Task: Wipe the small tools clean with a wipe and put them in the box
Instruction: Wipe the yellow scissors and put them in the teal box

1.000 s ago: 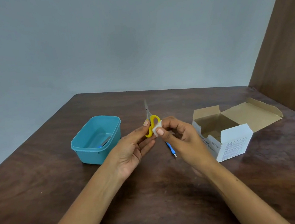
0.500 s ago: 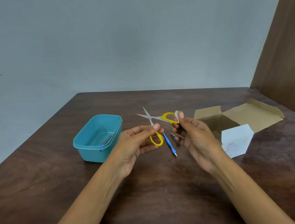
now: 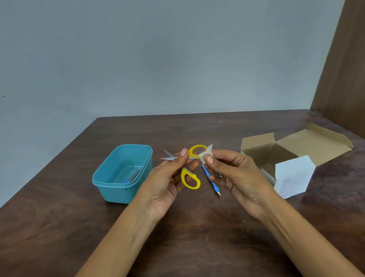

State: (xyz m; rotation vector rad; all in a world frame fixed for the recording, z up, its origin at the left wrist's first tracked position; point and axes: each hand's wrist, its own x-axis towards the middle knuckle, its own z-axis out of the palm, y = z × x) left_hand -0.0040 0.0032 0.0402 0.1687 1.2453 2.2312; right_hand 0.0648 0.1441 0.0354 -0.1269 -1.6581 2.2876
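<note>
Since half a second ago the right hand (image 3: 237, 173) has brought the white wipe (image 3: 206, 155) against the upper yellow handle of the scissors (image 3: 189, 178) — before, it was held just off that loop. The left hand (image 3: 170, 180) grips the opened scissors near the pivot at frame centre, blades pointing left. The right thumb and fingers pinch the wipe. Left of centre sits the teal box (image 3: 124, 174), a tool inside. A blue tool (image 3: 210, 180) lies on the table (image 3: 52, 244) between the hands; an open carton (image 3: 293, 160) stands at right.
</note>
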